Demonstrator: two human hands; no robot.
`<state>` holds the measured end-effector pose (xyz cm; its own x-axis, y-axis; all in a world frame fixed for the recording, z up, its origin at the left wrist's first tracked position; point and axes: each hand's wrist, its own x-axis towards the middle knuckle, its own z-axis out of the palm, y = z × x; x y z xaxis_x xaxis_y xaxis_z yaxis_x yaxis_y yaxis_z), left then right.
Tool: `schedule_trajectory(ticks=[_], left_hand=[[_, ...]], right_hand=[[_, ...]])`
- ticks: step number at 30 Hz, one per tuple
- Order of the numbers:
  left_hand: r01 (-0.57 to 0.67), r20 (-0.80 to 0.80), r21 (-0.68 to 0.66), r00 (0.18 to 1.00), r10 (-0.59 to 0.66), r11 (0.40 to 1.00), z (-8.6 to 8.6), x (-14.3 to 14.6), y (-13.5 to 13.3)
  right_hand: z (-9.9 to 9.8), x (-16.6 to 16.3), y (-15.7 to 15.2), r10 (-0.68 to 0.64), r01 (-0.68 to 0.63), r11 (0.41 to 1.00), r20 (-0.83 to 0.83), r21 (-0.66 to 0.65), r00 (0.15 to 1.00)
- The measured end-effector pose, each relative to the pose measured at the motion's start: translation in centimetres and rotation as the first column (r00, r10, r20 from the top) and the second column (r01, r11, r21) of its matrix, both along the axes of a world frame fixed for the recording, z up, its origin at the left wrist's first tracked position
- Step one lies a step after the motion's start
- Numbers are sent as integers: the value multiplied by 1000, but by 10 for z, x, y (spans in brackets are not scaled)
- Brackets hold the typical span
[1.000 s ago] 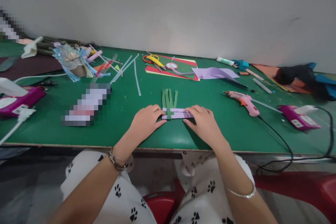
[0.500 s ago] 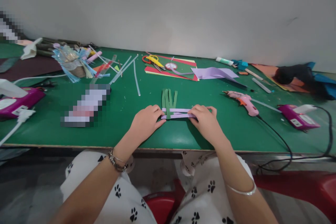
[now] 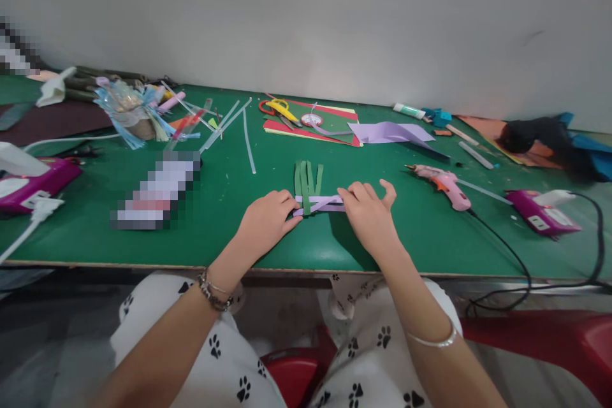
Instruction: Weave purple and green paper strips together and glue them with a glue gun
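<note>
Several green paper strips (image 3: 306, 180) lie side by side on the green table (image 3: 215, 217), crossed by lilac paper strips (image 3: 321, 204). My left hand (image 3: 266, 222) presses down on the left ends of the lilac strips with curled fingers. My right hand (image 3: 369, 213) pinches the right end of a lilac strip, which rises slantwise off the weave, while its other fingers spread upward.
A pink glue gun (image 3: 442, 182) lies right of my hands, its black cord trailing over the table's front edge. Purple boxes sit at far right (image 3: 542, 215) and far left (image 3: 31, 182). Yellow scissors (image 3: 282, 108), coloured paper sheets (image 3: 389, 132), glue sticks (image 3: 247, 140) lie behind.
My right hand slid leftward along the lilac strips and lifted one strip's end, its fingers spreading. My left hand stayed in place.
</note>
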<state>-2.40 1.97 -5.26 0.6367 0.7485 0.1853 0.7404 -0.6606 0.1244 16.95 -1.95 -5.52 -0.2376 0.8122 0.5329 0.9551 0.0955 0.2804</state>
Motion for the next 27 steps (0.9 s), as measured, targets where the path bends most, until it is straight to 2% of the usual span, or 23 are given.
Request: schedule_trajectory(ticks=[6,10,21,24,27], left_hand=[[0,13,-15,1000,0,1000,-1,-1,0],[11,35,3,999,-11,1000,-2,-2,1],[19,35,-2,999,-19,1000,-3,0,2],[22,47,-9,999,-22,1000,-3,0,2],[49,74,-34,996,-46,998,-4,-1,3]], right_hand=[[1,3,0,69,-70,997,-102,-11,992],[4,1,0,79,-79,997,-77,-2,994],[3,-5,1,116,-124,988,-88,-92,989],[7,-4,1,135,-157,979,-161,-134,978],[12,0,-1,148,-219,953,-310,-210,939]])
